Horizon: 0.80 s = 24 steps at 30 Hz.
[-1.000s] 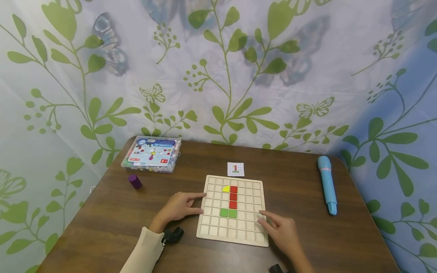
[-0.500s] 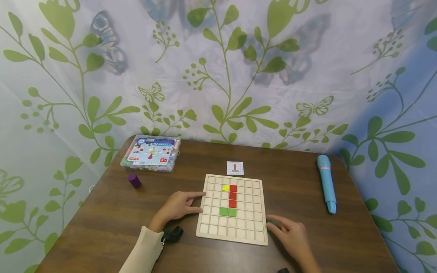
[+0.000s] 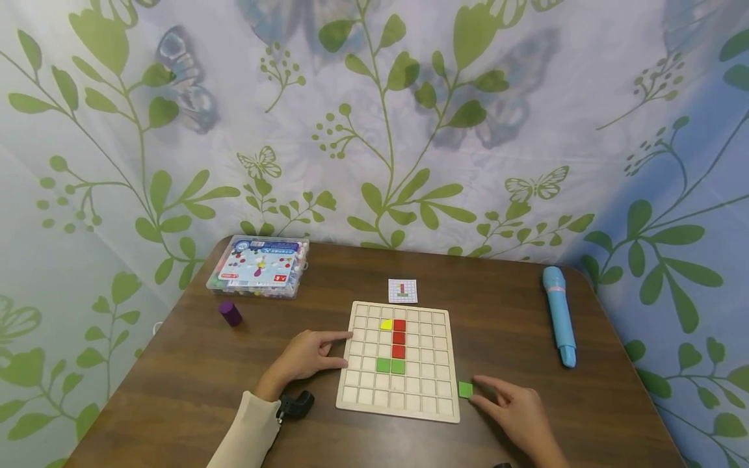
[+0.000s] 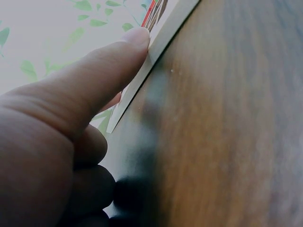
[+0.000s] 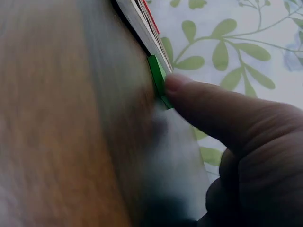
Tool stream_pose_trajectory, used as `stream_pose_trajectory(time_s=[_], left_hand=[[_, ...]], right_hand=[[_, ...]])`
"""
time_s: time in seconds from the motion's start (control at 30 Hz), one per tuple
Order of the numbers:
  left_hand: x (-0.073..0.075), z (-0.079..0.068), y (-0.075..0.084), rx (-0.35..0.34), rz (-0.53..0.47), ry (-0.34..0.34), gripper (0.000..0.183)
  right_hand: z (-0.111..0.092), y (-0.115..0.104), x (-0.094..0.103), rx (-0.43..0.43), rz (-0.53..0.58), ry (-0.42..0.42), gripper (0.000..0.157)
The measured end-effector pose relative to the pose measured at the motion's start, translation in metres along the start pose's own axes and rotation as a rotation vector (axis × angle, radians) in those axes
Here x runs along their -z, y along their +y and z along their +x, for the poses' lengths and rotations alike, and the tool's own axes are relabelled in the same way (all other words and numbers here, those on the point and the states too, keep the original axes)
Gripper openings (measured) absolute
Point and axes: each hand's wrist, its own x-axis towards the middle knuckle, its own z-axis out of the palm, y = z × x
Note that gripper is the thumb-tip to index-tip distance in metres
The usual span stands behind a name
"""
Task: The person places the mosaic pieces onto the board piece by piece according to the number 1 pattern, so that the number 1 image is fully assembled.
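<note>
A pale wooden grid board [image 3: 427,379] lies in the middle of the table. On it stand a yellow quarter-round tile [image 3: 387,324], a column of red tiles [image 3: 399,338] and a pair of green tiles [image 3: 390,366]. My left hand [image 3: 303,356] touches the board's left edge with straight index finger and thumb; the thumb tip [image 4: 137,39] meets the rim in the left wrist view. Just off the right edge, my right hand [image 3: 517,409] pinches a loose green tile [image 3: 465,389] at its right side. In the right wrist view the thumb [image 5: 179,84] covers part of it.
Behind the board lies a small printed pattern card [image 3: 402,290]. A clear plastic case [image 3: 257,265] of colourful pieces stands back left, with a purple cylinder [image 3: 231,314] in front of it. A light blue microphone [image 3: 560,315] lies at the right.
My right hand has moved off the board's right columns to the right, and the green tile, earlier mostly hidden in its fingers, now shows beside the edge. The left hand has stayed put.
</note>
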Motion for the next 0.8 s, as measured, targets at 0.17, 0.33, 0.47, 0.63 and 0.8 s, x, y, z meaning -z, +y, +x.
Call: stream_pose_trajectory(time_s=[0.17,0.33,0.47,0.63,0.8], left_hand=[[-0.0001,-0.0003,0.0008,-0.006,0.003,0.002,0.06],[-0.0001,-0.0007,0.0015,-0.005,0.002,0.003,0.06],[-0.0006,-0.0011,0.0011,-0.001,0.007,0.004,0.059],[-0.0012,-0.0013,0.0006,-0.001,0.014,-0.002,0.06],[-0.0004,-0.001,0.0011,-0.005,-0.003,-0.001,0.06]], right_hand=[[0.0018,-0.0027,0.0018,-0.016,-0.019,-0.063,0.037],[0.0026,-0.0056,0.0026,-0.057,-0.025,-0.113,0.032],[0.0031,-0.0069,0.003,-0.077,-0.024,-0.129,0.028],[0.0019,-0.0068,0.0029,-0.083,-0.008,-0.13,0.027],[0.0025,-0.0066,0.0027,-0.072,0.005,-0.123,0.023]])
